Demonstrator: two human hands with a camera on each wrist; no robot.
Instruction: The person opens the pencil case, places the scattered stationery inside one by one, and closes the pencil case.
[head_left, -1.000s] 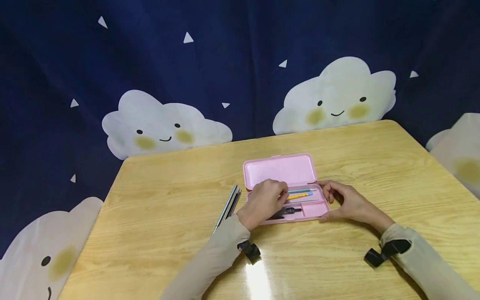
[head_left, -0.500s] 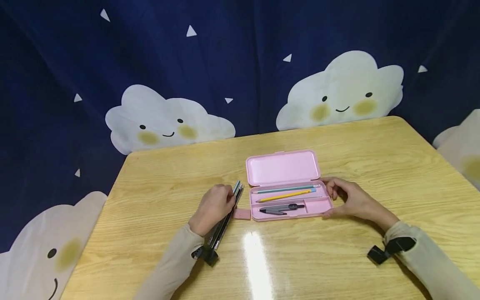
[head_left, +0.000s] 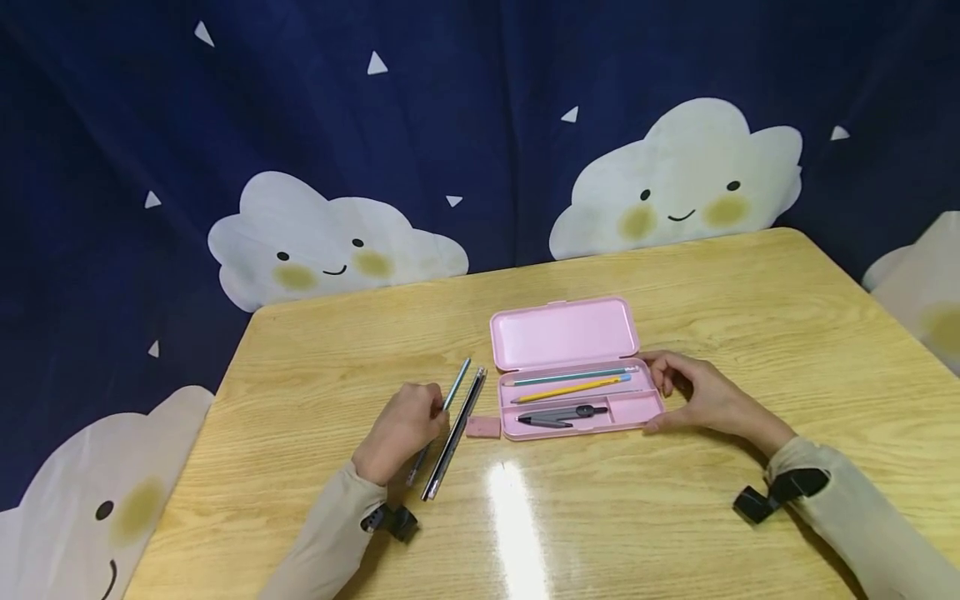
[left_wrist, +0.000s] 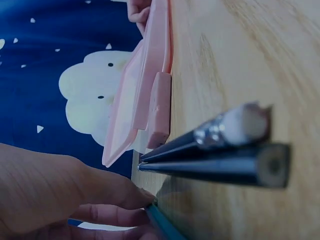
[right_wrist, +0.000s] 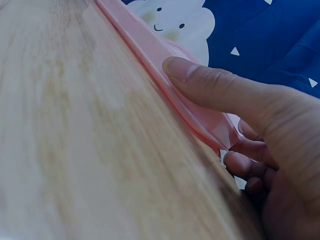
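Observation:
My left hand (head_left: 401,425) pinches a teal pencil (head_left: 456,385) left of the case, thumb against fingers in the left wrist view. Just right of it, black pencils (head_left: 455,437) lie slanted side by side on the table. A pink eraser (head_left: 483,427) sits between them and the open pink pencil case (head_left: 636,410). Inside the case are another teal pencil (head_left: 562,377), a yellow pencil (head_left: 573,389) and a grey drawing compass (head_left: 558,415). My right hand (head_left: 701,398) holds the case's right end, thumb on the front edge and curled fingers at the side.
The case's raised lid (head_left: 566,333) leans back behind its tray. A light wooden table (head_left: 637,517) carries everything, its far edge against a dark blue curtain (head_left: 480,125) with cloud faces. Both wrists wear black camera straps (head_left: 798,487).
My left hand has left the pencil case for the loose pencils, then drawn a teal pencil leftward, apart from the black ones. The eraser has come into sight. My right hand stays on the case.

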